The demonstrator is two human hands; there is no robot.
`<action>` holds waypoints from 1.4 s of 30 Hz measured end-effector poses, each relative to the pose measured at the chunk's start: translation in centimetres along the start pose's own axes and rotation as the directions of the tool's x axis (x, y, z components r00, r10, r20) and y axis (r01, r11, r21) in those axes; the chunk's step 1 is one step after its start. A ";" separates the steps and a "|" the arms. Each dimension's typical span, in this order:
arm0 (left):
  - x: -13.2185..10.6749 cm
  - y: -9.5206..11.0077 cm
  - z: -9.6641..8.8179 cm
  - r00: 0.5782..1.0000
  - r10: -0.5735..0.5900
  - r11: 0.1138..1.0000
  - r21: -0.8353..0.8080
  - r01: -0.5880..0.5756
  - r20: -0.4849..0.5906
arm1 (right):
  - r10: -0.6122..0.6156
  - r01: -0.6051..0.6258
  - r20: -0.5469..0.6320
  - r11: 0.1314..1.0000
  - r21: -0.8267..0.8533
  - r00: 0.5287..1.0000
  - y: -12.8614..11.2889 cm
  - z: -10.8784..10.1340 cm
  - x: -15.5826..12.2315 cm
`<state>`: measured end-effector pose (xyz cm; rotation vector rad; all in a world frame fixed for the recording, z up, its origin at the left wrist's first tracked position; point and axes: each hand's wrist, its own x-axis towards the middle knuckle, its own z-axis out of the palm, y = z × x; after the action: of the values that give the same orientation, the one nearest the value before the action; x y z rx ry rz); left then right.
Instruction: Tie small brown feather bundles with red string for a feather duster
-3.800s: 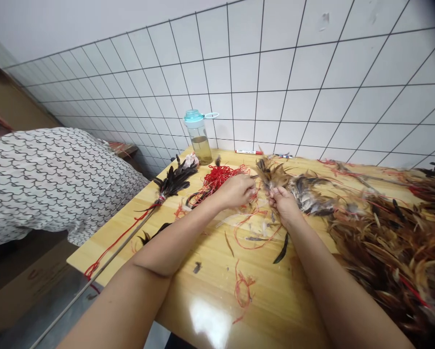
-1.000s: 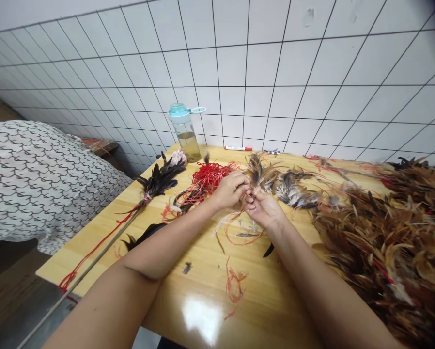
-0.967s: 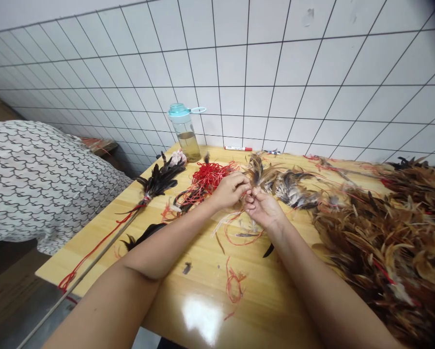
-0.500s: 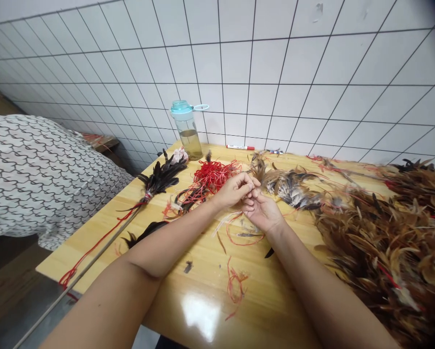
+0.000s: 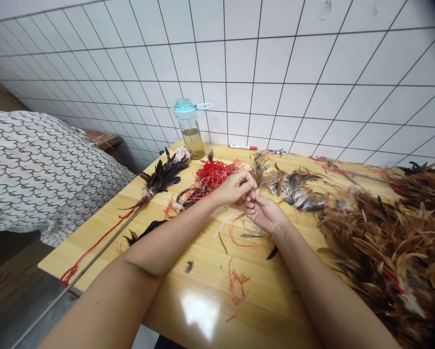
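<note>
Above the middle of the table, my left hand (image 5: 235, 187) and my right hand (image 5: 264, 211) meet fingertip to fingertip. Both are closed in a pinch. What they hold is too small and too covered by the fingers to make out. Just behind my left hand lies a tangled heap of red string (image 5: 215, 173). Grey-brown feathers (image 5: 293, 191) are spread beyond my right hand. Below the hands, a thin loop of red string (image 5: 235, 242) lies among loose feather bits, and a second red string tangle (image 5: 236, 286) is nearer to me.
A black feather duster (image 5: 163, 175) with a long stick (image 5: 97, 254) crosses the left side of the wooden table (image 5: 188, 310). Brown feathers (image 5: 392, 237) cover the right. A bottle (image 5: 193, 138) and a red marker (image 5: 242, 147) stand and lie near the tiled wall. Patterned cloth (image 5: 50, 169) is at left.
The view has shifted slightly, so the things on the table appear a little further right. My hands stay together in nearly the same place, with the fingertips slightly changed in position.
</note>
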<state>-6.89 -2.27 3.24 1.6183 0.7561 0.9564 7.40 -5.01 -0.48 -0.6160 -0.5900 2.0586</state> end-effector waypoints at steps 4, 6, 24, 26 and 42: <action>0.0 0.7 -0.5 0.997 0.005 1.000 0.010 -0.006 0.078 | -0.013 0.014 0.007 0.994 -0.111 1.000 -0.3 -0.3 -0.1; 0.0 1.0 -0.7 0.995 -0.006 1.000 0.020 0.004 0.101 | -0.018 0.014 -0.021 0.990 -0.141 1.000 -0.2 -0.4 0.0; 0.3 -0.7 -0.7 1.000 -0.023 0.973 -0.231 0.019 -0.015 | 0.040 -0.061 0.119 0.982 0.178 0.992 -0.6 0.1 -0.3; 0.2 -0.6 -0.8 1.000 -0.016 0.981 -0.194 0.017 0.008 | 0.033 -0.053 0.116 0.984 0.172 0.993 -0.5 0.0 -0.3; 0.3 -0.1 -1.7 0.976 0.143 0.947 0.265 -0.183 0.162 | 0.032 -0.049 0.133 0.990 0.133 0.991 0.0 -0.4 0.1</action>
<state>-8.21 -1.17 3.46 1.9991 0.6892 0.8686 7.60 -4.89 -0.82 -0.4192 -0.5108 2.1689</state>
